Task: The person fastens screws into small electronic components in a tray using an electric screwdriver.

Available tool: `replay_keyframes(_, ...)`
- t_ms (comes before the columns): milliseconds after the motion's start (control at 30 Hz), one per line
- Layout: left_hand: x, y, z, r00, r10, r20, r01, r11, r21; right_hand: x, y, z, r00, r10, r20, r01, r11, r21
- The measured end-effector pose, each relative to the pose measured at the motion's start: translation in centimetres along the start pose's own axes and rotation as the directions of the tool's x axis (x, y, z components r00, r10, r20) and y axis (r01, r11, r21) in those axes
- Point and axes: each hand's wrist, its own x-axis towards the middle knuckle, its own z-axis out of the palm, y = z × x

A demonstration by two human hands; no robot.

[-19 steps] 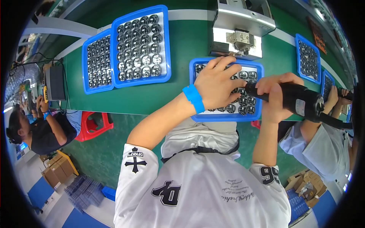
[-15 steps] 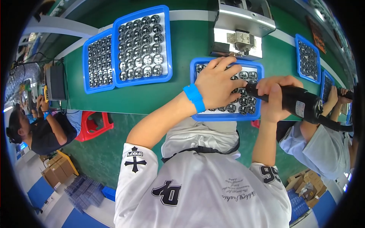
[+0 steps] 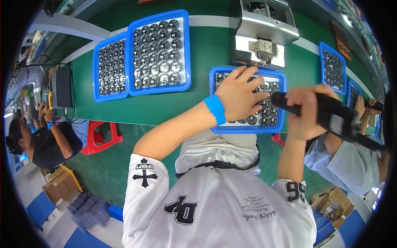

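Note:
My left hand (image 3: 241,93), with a blue wristband, lies palm down over a blue tray (image 3: 248,129) of small round shiny parts (image 3: 273,112). Its fingers are spread across the parts, and its palm side is hidden. My right hand (image 3: 305,111) is wrapped round a thick black electric screwdriver (image 3: 337,118) with a cable at its rear end. The screwdriver's narrow front points left, over the tray's right side and close to my left fingertips. Motion smears the right hand and the tool a little.
Beyond the tray stands a metal machine (image 3: 264,27) with a small fixture. Two blue trays (image 3: 187,49) of similar parts lie on the green table at left. More trays (image 3: 321,62) lie at far right. Co-workers sit on both sides; a red stool (image 3: 99,142) is at left.
The screwdriver in my right hand has moved right, away from my left fingertips. My left hand stays over the tray. The whole view has shifted slightly.

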Motion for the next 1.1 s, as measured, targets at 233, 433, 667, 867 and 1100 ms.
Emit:
replay_keyframes(233, 0.2, 0.6, -1.3, 0.999, -0.021, 0.04, 0.022, 1.0, -0.023, 8.6, -1.1, 2.7, 0.995, -0.055, 0.081, 0.029, 0.955, 0.297)
replay_keyframes(433, 0.2, 1.3, -2.0, 0.996, -0.056, -0.064, 0.045, 0.988, -0.149, 10.8, 0.8, 5.7, 0.997, -0.067, 0.044, 0.061, 0.989, 0.134)
replay_keyframes(667, -1.9, 0.9, -2.9, 0.994, -0.072, -0.081, 0.055, 0.979, -0.196, 8.5, -0.1, 5.1, 0.997, -0.005, 0.076, 0.001, 0.999, 0.05)
replay_keyframes(867, -1.4, 1.2, -2.7, 0.999, -0.007, -0.041, -0.002, 0.977, -0.214, 2.1, -1.6, -0.9, 0.995, 0.082, -0.06, -0.068, 0.975, 0.212)
replay_keyframes(1100, -1.0, 1.2, -1.3, 0.997, 0.063, 0.041, -0.06, 0.996, -0.068, -1.1, -0.5, -2.5, 0.995, 0.055, -0.084, -0.042, 0.987, 0.158)
